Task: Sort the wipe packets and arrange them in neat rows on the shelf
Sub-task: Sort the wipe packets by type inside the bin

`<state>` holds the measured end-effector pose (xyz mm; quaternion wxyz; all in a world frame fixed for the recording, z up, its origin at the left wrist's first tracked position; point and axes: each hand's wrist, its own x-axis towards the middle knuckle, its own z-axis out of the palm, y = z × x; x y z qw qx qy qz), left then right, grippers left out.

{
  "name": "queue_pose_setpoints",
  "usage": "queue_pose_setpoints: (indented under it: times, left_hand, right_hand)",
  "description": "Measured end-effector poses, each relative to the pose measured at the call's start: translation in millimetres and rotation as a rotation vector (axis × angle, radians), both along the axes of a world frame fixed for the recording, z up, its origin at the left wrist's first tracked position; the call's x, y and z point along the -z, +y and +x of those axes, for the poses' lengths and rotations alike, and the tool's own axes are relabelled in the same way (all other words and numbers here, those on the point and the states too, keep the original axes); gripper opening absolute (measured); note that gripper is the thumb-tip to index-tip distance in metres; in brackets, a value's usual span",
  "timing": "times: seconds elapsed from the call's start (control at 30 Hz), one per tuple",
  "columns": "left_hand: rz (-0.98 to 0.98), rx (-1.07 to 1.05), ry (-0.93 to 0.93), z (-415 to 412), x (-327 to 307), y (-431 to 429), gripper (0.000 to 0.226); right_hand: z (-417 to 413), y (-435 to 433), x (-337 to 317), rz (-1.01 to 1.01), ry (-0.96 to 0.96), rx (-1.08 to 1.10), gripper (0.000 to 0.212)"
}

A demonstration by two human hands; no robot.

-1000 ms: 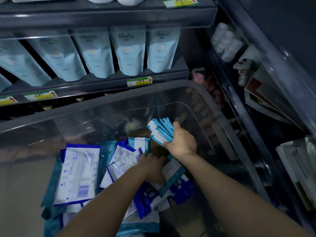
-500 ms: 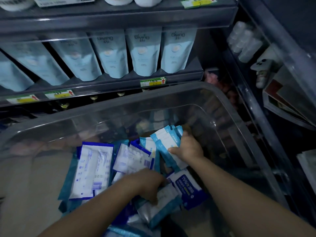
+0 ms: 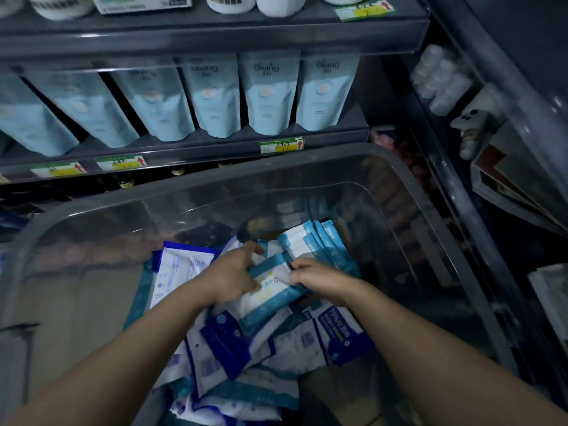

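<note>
Grey shop shelving (image 3: 199,152) at twelve o'clock backs a clear plastic bin (image 3: 215,183) where the left hand (image 3: 231,278) and right hand (image 3: 322,279), close together, both grip one teal-edged white wipe packet (image 3: 272,293).

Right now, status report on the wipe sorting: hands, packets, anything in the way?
Left hand and right hand both gripping light-blue packets inside clear bin. Dark-blue packets loose underneath. Nothing blocking the hands.

Left hand (image 3: 234,277) beside right hand (image 3: 322,282)
</note>
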<state>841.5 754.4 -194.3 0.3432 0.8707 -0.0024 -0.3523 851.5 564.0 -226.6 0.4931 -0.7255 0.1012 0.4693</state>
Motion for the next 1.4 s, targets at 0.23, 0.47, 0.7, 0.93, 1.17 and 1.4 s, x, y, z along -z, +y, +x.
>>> queue_pose_setpoints:
  times: [0.23, 0.47, 0.7, 0.93, 1.17, 1.4]
  left_hand:
    - [-0.346, -0.395, 0.096, -10.8, -10.2, 11.0, 0.033]
    - [-0.351, -0.327, 0.206, -22.5, -20.6, 12.5, 0.052]
    - [-0.166, -0.392, 0.117, -11.2, -48.8, 45.2, 0.019]
    - [0.251, -0.122, 0.139, -14.8, -66.6, 68.7, 0.02]
    - [0.841, 0.229, 0.142, -22.9, -75.2, 78.0, 0.052]
    - [0.974, 0.315, -0.209, -23.6, -70.9, 56.8, 0.056]
  right_hand:
    - [-2.2, 3.5, -4.7, 0.075, 0.052, 0.01, 0.046]
    - [-5.8, 5.6, -23.3, 0.218, -0.03, 0.281, 0.022]
    - [-2.0, 21.8, -27.4, 0.083, -0.072, 0.059, 0.028]
    - [5.8, 20.7, -37.1, 0.096, -0.12, 0.069, 0.011]
    - [-9.1, 5.0, -27.0, -0.428, -0.526, -0.494, 0.016]
    - [-33.4, 25.0, -42.5, -0.457, -0.988, -1.112, 0.022]
